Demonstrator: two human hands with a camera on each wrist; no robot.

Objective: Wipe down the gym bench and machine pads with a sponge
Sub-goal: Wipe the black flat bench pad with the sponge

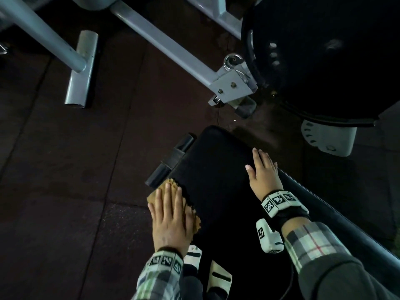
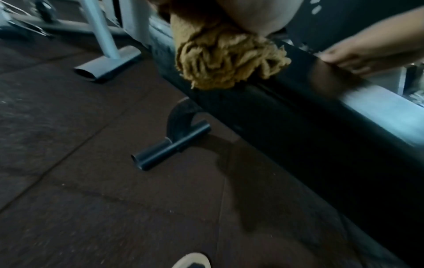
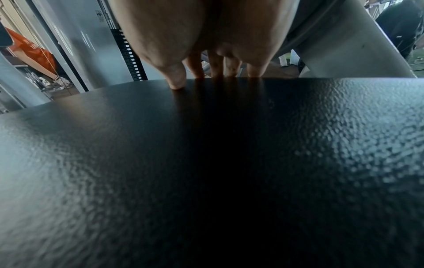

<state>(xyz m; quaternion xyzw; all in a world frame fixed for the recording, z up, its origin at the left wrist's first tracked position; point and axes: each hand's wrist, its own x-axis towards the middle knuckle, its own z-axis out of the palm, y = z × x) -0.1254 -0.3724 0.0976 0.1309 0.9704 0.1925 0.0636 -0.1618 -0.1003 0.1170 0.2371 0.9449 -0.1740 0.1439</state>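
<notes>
1. Head view: the black padded table (image 1: 218, 182) runs from the lower right up toward the middle of the picture. The left hand (image 1: 171, 221) lies flat, fingers straight and together, pressing a tan sponge (image 1: 191, 215) onto the table's left edge; the grip is open-palmed, nothing curled round the sponge. Its rough edge shows past the fingertips and on the thumb side. The right hand (image 1: 265, 173) rests flat on the right side of the pad, fingers straight and slightly spread, holding nothing. Both wrists wear bands with black-and-white markers, over plaid sleeves (image 1: 313, 243). Beyond the table stand grey machine frame tubes (image 1: 164, 43) and a large black round pad (image 1: 324, 59) on dark rubber floor (image 1: 65, 169).

2. Left wrist view: the sponge (image 2: 227, 59) bulges from under the left hand (image 2: 257, 12) and overhangs the table's side edge (image 2: 286, 116), looking crumpled and fibrous. The right hand (image 2: 367, 52) lies on the far side of the pad. A black foot tube (image 2: 172, 146) of the table sits on the floor (image 2: 91, 199).

3. Right wrist view: the right hand (image 3: 206, 36) rests on the textured pad (image 3: 206, 163), with fingertips (image 3: 176, 81) straight and touching the surface. The sponge is out of sight here.
</notes>
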